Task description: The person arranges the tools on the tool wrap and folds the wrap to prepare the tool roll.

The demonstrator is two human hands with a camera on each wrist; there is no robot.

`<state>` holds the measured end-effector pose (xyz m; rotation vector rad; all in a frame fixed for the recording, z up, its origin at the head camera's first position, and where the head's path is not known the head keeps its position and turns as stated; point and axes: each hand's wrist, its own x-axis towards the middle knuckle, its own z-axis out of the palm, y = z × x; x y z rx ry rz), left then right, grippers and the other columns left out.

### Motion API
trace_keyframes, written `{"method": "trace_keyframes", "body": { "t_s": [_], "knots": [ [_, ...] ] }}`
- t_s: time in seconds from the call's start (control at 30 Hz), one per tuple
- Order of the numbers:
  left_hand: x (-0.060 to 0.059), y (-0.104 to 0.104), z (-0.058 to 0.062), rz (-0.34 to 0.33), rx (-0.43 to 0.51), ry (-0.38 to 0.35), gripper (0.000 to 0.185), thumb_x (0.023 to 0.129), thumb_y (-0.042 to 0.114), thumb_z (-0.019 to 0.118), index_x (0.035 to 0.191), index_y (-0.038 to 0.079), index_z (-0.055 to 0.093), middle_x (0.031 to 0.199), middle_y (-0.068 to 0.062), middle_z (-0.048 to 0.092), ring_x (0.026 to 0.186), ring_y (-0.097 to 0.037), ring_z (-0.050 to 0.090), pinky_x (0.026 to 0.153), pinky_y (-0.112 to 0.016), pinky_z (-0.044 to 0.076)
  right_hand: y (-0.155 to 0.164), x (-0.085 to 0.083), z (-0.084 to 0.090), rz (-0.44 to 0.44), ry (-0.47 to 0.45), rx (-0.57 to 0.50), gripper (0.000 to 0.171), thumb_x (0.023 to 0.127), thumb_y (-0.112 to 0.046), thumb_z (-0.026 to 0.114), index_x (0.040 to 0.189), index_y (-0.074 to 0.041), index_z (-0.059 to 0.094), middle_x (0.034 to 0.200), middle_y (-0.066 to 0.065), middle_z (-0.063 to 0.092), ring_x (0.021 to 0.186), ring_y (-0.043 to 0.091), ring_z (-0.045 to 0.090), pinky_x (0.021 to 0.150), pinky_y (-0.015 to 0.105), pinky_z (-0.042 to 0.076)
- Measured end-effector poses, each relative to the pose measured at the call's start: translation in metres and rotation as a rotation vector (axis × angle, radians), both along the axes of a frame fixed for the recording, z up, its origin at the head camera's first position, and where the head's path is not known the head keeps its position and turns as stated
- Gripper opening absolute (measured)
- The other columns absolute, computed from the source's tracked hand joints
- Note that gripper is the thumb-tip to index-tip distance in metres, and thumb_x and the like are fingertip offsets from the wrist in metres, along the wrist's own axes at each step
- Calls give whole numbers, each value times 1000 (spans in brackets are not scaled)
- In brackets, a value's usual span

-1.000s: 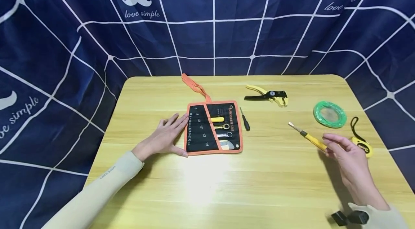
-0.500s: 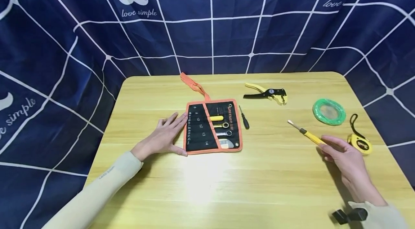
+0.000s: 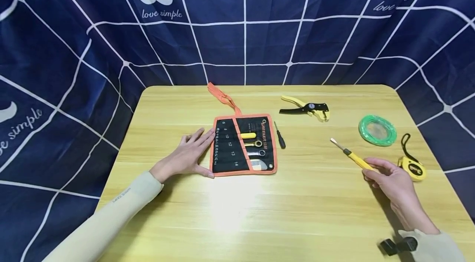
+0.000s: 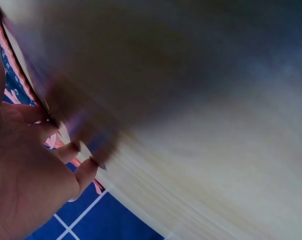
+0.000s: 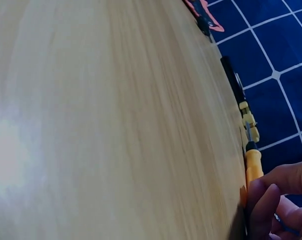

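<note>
My left hand (image 3: 189, 154) lies with straight fingers on the left edge of a black tool pouch (image 3: 228, 159) trimmed in orange. Tools stick out of the pouch's pockets: a yellow handle (image 3: 248, 135), two ring-ended wrenches (image 3: 258, 143) and a pale, wide-ended tool (image 3: 259, 165). At the right, my right hand (image 3: 391, 181) pinches a yellow-handled screwdriver (image 3: 358, 160) by its handle end, with the metal tip pointing up and left. In the right wrist view, thumb and fingers close on the screwdriver's handle (image 5: 253, 165). The left wrist view shows the left fingers (image 4: 85, 172) at the pouch's edge.
A small black screwdriver (image 3: 281, 140) lies just right of the pouch. Yellow and black wire strippers (image 3: 309, 108) lie behind it. A green coil of wire (image 3: 377, 130) and a yellow tape measure (image 3: 413, 169) are at the right. Blue curtain (image 3: 263, 43) surrounds the wooden table (image 3: 297, 212).
My right hand has shifted slightly left along the screwdriver's handle, while the screwdriver stays nearly in place. My left hand keeps its place on the pouch.
</note>
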<state>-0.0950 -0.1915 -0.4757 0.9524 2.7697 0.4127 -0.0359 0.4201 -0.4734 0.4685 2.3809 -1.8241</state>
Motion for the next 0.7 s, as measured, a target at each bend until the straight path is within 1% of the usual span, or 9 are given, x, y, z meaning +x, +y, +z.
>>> {"method": "trace_keyframes", "body": {
  "t_s": [0.1, 0.17, 0.2, 0.3, 0.4, 0.47, 0.53, 0.6, 0.7],
  "knots": [
    [0, 1, 0, 3, -6, -14, 135, 80, 76, 84, 174, 3, 20, 182, -12, 14, 165, -44, 12, 114, -66, 27, 2, 0, -1, 18, 8, 29, 36, 100, 3, 77, 102, -32, 85, 83, -13, 77, 67, 4, 70, 57, 20, 50],
    [0, 0, 1, 6, -3, -14, 135, 80, 76, 84, 174, 2, 21, 181, -13, 14, 164, -45, 12, 114, -67, 28, 2, -1, 0, 18, 10, 7, 35, 100, 3, 77, 102, -31, 86, 83, -11, 78, 68, 3, 72, 58, 19, 52],
    [0, 0, 1, 8, -2, -14, 135, 79, 76, 84, 174, 2, 21, 182, -13, 14, 164, -45, 12, 114, -67, 28, 2, -2, 0, 15, 9, -11, 34, 100, 3, 77, 102, -30, 86, 83, -10, 79, 69, 3, 72, 59, 19, 53],
    [0, -1, 2, 13, 2, -12, 136, 78, 75, 86, 174, 3, 20, 182, -12, 14, 165, -44, 12, 114, -67, 27, 2, -2, 1, -8, -2, -111, 29, 99, 2, 78, 105, -25, 88, 86, -7, 81, 74, 4, 76, 64, 19, 57],
    [-1, 0, 2, 8, 7, -9, 136, 79, 74, 86, 174, 3, 20, 181, -12, 15, 164, -45, 13, 113, -67, 28, 1, -2, 3, -25, -4, -157, 24, 100, -2, 80, 106, -23, 89, 90, -9, 81, 78, 3, 77, 68, 19, 58],
    [-1, 1, 1, 0, 11, -2, 136, 79, 75, 85, 174, 2, 21, 181, -13, 16, 164, -45, 14, 113, -67, 29, 0, -2, 4, -44, 11, -178, 22, 100, -3, 80, 106, -22, 89, 91, -11, 81, 80, 1, 76, 69, 17, 57],
    [-1, 2, 2, -4, 10, 3, 135, 80, 76, 84, 173, 2, 22, 181, -14, 17, 164, -46, 14, 112, -68, 29, -2, -3, 4, -68, 35, -231, 21, 100, -2, 79, 106, -20, 89, 92, -11, 81, 81, 0, 75, 71, 16, 57],
    [0, 3, 2, -5, 8, 11, 135, 80, 76, 84, 173, 1, 23, 181, -15, 18, 163, -46, 16, 111, -68, 30, -5, -4, 3, -90, 61, -334, 23, 101, 3, 76, 106, -15, 89, 93, -7, 82, 83, 2, 76, 74, 17, 58],
    [0, 2, 3, -4, 9, 23, 135, 78, 74, 86, 172, 0, 25, 180, -16, 20, 163, -47, 17, 110, -67, 31, -10, -8, 2, -103, 97, -528, 27, 103, 12, 68, 109, -7, 87, 98, 2, 83, 89, 8, 79, 82, 21, 59]
  ]
}}
